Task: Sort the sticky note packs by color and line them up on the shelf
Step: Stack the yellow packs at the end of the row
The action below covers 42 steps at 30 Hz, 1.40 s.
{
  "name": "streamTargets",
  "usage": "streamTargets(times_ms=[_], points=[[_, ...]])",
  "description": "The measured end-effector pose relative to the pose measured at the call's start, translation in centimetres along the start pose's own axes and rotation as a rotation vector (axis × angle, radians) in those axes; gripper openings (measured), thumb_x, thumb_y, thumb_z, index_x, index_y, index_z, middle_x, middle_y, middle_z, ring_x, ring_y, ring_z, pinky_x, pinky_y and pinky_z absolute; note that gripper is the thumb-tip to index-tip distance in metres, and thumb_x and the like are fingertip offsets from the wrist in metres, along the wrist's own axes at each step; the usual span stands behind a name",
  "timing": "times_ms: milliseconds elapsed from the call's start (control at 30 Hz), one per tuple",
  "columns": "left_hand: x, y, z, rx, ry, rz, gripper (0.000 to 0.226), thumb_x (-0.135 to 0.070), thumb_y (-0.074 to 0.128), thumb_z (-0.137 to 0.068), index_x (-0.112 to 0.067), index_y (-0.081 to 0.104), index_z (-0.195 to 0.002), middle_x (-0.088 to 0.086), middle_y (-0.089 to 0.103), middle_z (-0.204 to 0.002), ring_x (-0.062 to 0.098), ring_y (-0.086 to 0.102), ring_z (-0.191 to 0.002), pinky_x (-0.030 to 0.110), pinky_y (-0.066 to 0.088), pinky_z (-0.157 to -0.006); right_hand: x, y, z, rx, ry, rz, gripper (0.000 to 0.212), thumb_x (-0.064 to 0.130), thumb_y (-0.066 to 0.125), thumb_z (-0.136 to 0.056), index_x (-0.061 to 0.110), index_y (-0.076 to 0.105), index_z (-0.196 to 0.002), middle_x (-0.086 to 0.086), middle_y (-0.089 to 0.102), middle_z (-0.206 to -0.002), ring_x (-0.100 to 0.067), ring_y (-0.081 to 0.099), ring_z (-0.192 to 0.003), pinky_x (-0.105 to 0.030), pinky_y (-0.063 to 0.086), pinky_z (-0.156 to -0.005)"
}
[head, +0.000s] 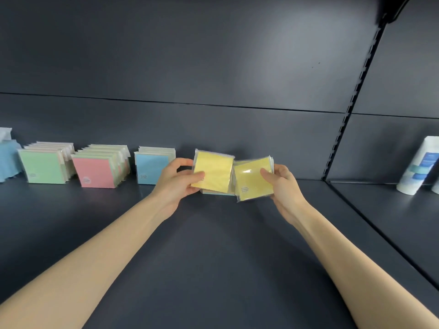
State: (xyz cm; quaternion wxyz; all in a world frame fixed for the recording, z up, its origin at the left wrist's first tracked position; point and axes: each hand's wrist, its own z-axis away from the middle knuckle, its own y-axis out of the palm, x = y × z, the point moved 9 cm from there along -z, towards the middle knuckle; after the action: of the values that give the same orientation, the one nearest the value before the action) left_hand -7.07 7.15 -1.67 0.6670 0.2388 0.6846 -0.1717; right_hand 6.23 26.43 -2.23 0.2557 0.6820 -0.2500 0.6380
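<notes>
My left hand point(177, 180) grips a yellow sticky note pack point(213, 170) by its left edge, thumb on the front. My right hand point(281, 181) holds a second yellow pack point(251, 184), maybe several stacked, thumb on its face. Both packs are wrapped in clear plastic and held just above the dark shelf point(213, 245), side by side. Under them a pale blue pack point(217, 193) lies flat, mostly hidden. Upright rows stand along the back at the left: green packs point(42, 166), pink packs point(95, 170) and blue packs point(150, 168).
A light blue wrapped item point(8, 160) sits at the far left. White and blue cylindrical containers point(419, 165) stand on the neighbouring shelf section to the right, beyond a slotted upright point(349, 110). The dark back panel point(213, 67) rises behind the rows.
</notes>
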Motion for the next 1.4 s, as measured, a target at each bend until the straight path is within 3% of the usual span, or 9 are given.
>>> streamTargets(times_ms=[233,400,467,667,833,967,1133,1233,1400], points=[[0.4,2.8,1.2,0.066,0.006,-0.024,0.037,-0.003,0.073,-0.079,-0.003,0.054,-0.110,0.012,0.064,-0.100,0.018,0.067,-0.088,0.031,0.059,-0.074,0.3,2.5,1.6,0.138,0.039,-0.175,0.029,0.021,0.045,-0.099,0.007,0.047,-0.125,-0.008,0.061,-0.117,-0.021,0.061,-0.098,-0.036,0.049,-0.089],[1.3,4.3,1.6,0.098,0.020,-0.165,0.037,-0.012,0.075,-0.078,-0.007,0.052,-0.107,0.004,0.067,-0.097,0.014,0.065,-0.092,0.029,0.053,-0.086,-0.1,4.2,2.3,0.240,0.037,-0.033,0.051,0.062,0.049,-0.084,0.022,0.046,-0.116,0.000,0.062,-0.121,-0.017,0.059,-0.114,-0.041,0.044,-0.103],[0.5,3.9,1.6,0.078,0.059,-0.203,0.041,-0.015,0.076,-0.077,-0.012,0.049,-0.107,0.001,0.069,-0.095,0.011,0.065,-0.089,0.020,0.050,-0.079,0.1,4.4,2.5,0.287,0.028,-0.024,0.062,0.067,0.053,-0.074,0.022,0.047,-0.116,0.000,0.062,-0.122,-0.017,0.060,-0.114,-0.044,0.045,-0.102],[-0.7,3.9,1.7,0.228,0.169,-0.458,0.062,-0.011,0.076,-0.076,-0.026,0.042,-0.125,-0.001,0.064,-0.104,0.014,0.062,-0.097,0.027,0.052,-0.082,0.6,4.3,2.4,0.367,-0.054,0.069,0.032,0.021,0.065,-0.087,0.012,0.052,-0.116,-0.002,0.065,-0.112,-0.017,0.063,-0.103,-0.039,0.048,-0.091],[-0.3,3.5,1.6,0.347,0.155,-0.707,0.045,-0.024,0.070,-0.082,-0.027,0.049,-0.122,-0.009,0.045,-0.119,0.003,0.052,-0.109,0.018,0.043,-0.090,-0.2,4.5,2.8,0.431,-0.028,0.327,0.043,0.014,0.067,-0.086,0.019,0.042,-0.121,0.004,0.060,-0.118,-0.008,0.056,-0.107,-0.022,0.046,-0.087],[0.2,3.8,1.7,0.444,0.140,-0.569,0.040,-0.011,0.069,-0.084,-0.020,0.054,-0.121,-0.004,0.068,-0.113,0.010,0.064,-0.104,0.030,0.049,-0.096,0.3,4.3,2.9,0.421,-0.080,0.451,0.038,0.011,0.066,-0.086,0.015,0.047,-0.119,0.004,0.061,-0.111,-0.006,0.057,-0.098,-0.017,0.049,-0.081],[-0.1,3.7,1.0,0.358,0.165,-0.483,0.033,-0.013,0.068,-0.085,-0.018,0.059,-0.116,-0.001,0.070,-0.105,0.014,0.067,-0.094,0.031,0.053,-0.082,1.3,3.1,2.0,0.275,-0.134,0.338,0.038,0.004,0.073,-0.078,0.012,0.055,-0.110,-0.002,0.068,-0.106,-0.012,0.066,-0.090,-0.021,0.055,-0.076],[-0.8,3.2,-0.3,0.239,0.186,-0.414,0.029,-0.023,0.070,-0.084,-0.018,0.062,-0.111,-0.003,0.071,-0.100,0.011,0.067,-0.093,0.035,0.054,-0.086,2.5,2.5,1.4,0.226,-0.132,0.234,0.035,0.002,0.073,-0.078,0.011,0.056,-0.108,0.000,0.069,-0.098,-0.009,0.069,-0.081,-0.022,0.057,-0.068],[0.3,1.1,-3.1,0.039,0.123,-0.629,0.045,-0.040,0.060,-0.089,-0.013,0.057,-0.124,-0.001,0.061,-0.120,0.012,0.056,-0.109,0.027,0.046,-0.092,3.2,1.1,-0.6,0.161,-0.085,0.232,0.037,-0.001,0.071,-0.079,0.006,0.057,-0.112,0.001,0.068,-0.091,-0.009,0.068,-0.076,-0.018,0.056,-0.059]])
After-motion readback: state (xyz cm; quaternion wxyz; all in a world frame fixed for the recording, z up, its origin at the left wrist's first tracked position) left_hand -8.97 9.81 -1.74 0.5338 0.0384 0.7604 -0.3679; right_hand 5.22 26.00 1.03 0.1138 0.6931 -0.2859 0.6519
